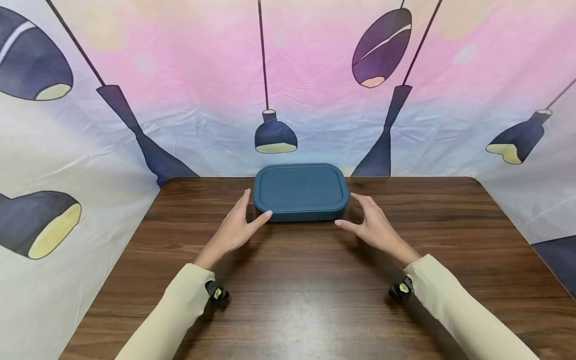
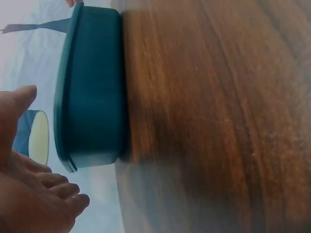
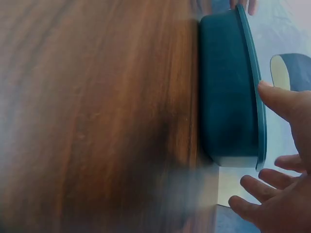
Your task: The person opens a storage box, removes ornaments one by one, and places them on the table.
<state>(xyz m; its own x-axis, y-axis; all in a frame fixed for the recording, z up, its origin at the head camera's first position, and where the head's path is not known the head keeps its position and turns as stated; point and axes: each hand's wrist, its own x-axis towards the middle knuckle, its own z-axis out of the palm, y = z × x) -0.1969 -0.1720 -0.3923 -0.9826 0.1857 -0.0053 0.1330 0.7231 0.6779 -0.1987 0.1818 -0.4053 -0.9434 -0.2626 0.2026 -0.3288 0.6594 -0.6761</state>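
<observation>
A dark teal-blue lidded box (image 1: 300,187), rectangular with rounded corners, sits near the table's far edge. Its lid has a raised rim, and its long front side shows in both wrist views. At its left end is my left hand (image 1: 236,227), thumb and fingers spread apart, the thumb tip overlapping the front left corner in the head view. My right hand (image 1: 371,225) is spread in the same way by the right end, fingertips right at the box's edge and thumb near the front right corner. Neither hand grips anything.
The box stands on a dark wood-grain table (image 1: 288,280). Right behind the table hangs a cloth backdrop (image 1: 207,75) printed with lamps, continuing down both sides. Each wrist wears a small black camera (image 1: 218,294) at the end of a cream sleeve (image 1: 173,305).
</observation>
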